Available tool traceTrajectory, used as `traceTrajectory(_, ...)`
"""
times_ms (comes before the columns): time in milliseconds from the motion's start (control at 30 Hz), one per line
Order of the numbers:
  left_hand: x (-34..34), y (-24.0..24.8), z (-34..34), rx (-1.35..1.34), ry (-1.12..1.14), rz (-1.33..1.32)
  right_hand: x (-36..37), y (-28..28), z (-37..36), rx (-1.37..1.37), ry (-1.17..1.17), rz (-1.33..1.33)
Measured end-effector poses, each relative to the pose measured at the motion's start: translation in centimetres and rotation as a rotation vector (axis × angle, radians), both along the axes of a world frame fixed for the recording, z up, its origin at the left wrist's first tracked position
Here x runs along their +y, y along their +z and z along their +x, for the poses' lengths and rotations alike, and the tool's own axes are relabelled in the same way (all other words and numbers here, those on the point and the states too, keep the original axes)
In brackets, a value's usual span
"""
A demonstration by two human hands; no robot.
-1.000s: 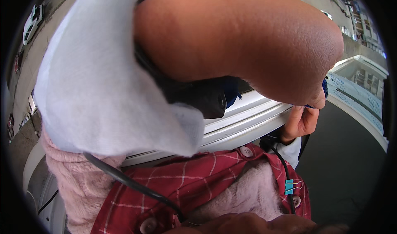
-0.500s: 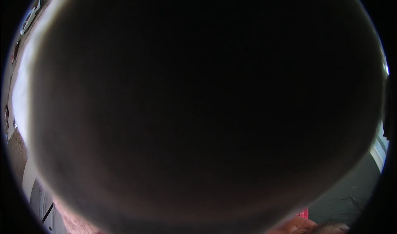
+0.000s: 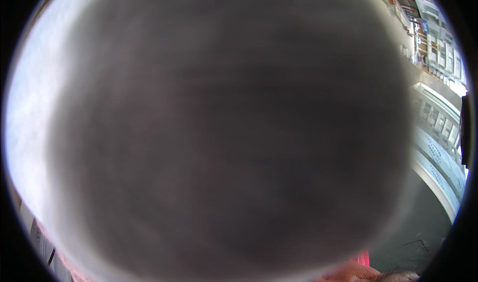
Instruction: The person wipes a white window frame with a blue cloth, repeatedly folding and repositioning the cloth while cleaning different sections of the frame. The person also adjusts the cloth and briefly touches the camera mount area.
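Note:
A large, blurred dark-grey shape (image 3: 234,142) lies very close to the lens and hides most of the view. Whether it is a hand, a sleeve or something else cannot be told. Pinkish skin (image 3: 73,271) shows at the lower left, beside the blurred shape. More skin (image 3: 351,272) appears at the lower edge, right of the middle, with a small red patch (image 3: 364,258) just above it. No fingers can be made out, so what either of my hands holds or touches stays hidden.
Along the right rim is a dark grey-green surface (image 3: 413,222) with a pale curved edge (image 3: 438,192). Past it runs a bluish band (image 3: 438,155) with dotted marks. Pale buildings (image 3: 440,38) stand at the upper right. Bright white (image 3: 30,108) fills the left rim.
The blurred shape has drawn inward from the left and right rims and turned lighter grey. The buildings and bluish band on the right have come into sight; the bright left margin is wider.

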State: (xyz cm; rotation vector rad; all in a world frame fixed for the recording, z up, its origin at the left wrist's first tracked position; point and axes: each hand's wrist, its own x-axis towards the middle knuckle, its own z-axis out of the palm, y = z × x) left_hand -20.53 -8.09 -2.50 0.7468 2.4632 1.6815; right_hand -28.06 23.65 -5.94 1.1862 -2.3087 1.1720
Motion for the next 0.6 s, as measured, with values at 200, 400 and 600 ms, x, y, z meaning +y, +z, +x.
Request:
traceTrajectory(200,2.2,1.4,-4.1,0.107,0.096,-0.177,0.4,0.5,-0.5,0.103,0.035,0.072)
traceTrajectory(400,4.2,3.0,-6.5,-0.043,0.139,-0.151,-1.0,0.5,-0.1,0.191,-0.014,-0.043)
traceTrajectory(600,9.3,1.8,-11.7,-0.020,0.074,-0.101,-0.5,0.2,-0.4,0.174,0.068,-0.050)
